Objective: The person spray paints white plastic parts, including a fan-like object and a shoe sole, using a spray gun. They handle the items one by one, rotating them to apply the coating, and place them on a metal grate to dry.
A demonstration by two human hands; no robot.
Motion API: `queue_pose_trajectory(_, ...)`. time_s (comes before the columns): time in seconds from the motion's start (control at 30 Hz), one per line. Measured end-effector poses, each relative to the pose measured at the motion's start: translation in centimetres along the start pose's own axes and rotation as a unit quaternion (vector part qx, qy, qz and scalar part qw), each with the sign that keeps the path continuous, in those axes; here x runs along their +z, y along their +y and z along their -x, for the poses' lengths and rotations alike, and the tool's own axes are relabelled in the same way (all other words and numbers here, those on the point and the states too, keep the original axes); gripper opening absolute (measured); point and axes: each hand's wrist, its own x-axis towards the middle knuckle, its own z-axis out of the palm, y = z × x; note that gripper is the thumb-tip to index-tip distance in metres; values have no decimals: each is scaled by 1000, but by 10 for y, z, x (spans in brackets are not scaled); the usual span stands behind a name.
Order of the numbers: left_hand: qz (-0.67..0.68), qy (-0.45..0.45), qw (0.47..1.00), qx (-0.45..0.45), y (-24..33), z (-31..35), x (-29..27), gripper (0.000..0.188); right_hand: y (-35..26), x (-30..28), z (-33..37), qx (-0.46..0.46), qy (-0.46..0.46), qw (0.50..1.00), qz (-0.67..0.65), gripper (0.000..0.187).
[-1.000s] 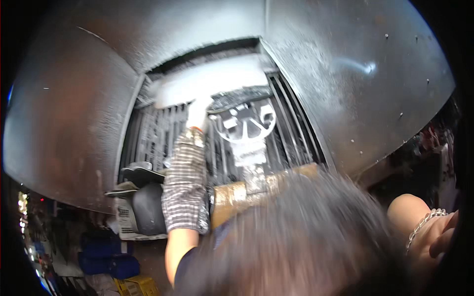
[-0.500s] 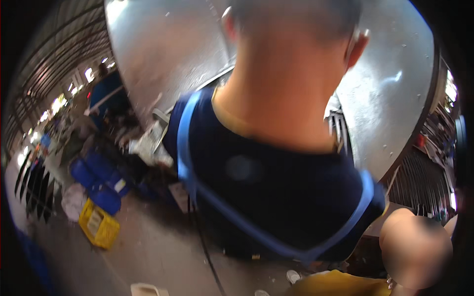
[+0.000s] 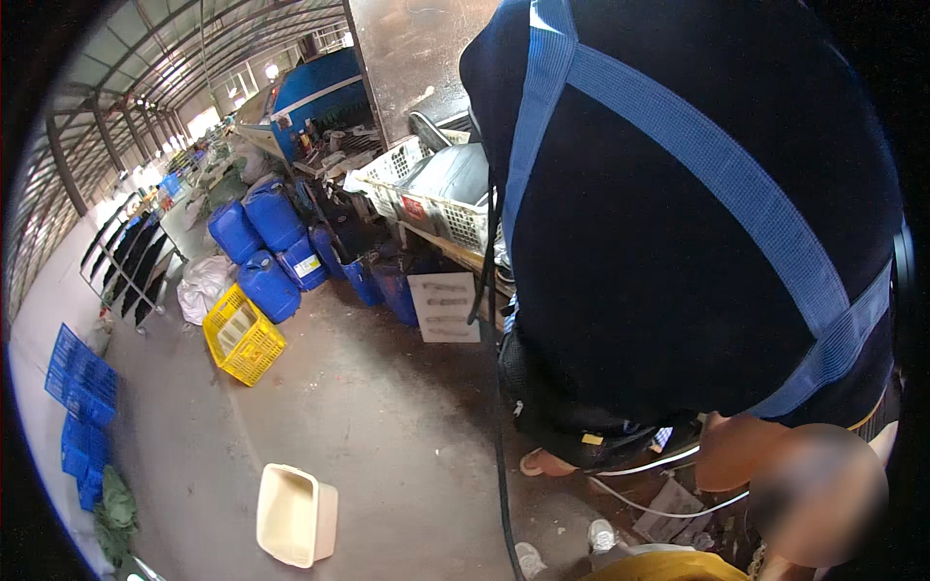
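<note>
- fingers are blurred out on what seems the right hand (image 3: 819, 496), lower right — cannot tell whether they're apart or together; the left hand is out of view.
- white cables (image 3: 680, 517) hang or lie low, left of that hand; best kept clear of it and of the white shoes (image 3: 601, 535).
- co-worker (image 3: 668, 290) in a dark shirt (image 3: 659, 203) with blue straps (image 3: 536, 107) is close ahead — leave room to move.
- cream tub (image 3: 327, 523) sits on the floor (image 3: 397, 436), lower left; tread around it.
</note>
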Motion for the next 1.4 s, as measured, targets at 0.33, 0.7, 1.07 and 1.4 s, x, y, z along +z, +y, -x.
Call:
queue_pose_trajectory(0.33, -14, 13, 999, 39, -3, 2, 5, 34, -15, -16, 0, -16, 4, 1000, 15, 48)
queue_pose_trajectory(0.7, 110, -112, 983, 93, -30, -9, -23, 40, -30, -20, -4, -40, 14, 999, 15, 48)
queue_pose_trajectory(1.07, 78, -175, 981, -11, -21, 5, -42, 40, -44, -28, -8, -63, 27, 998, 18, 48)
queue_pose_trajectory(1.4, 83, -162, 983, 2, -24, -4, -30, 38, -47, -35, 0, -54, 45, 997, 29, 47)
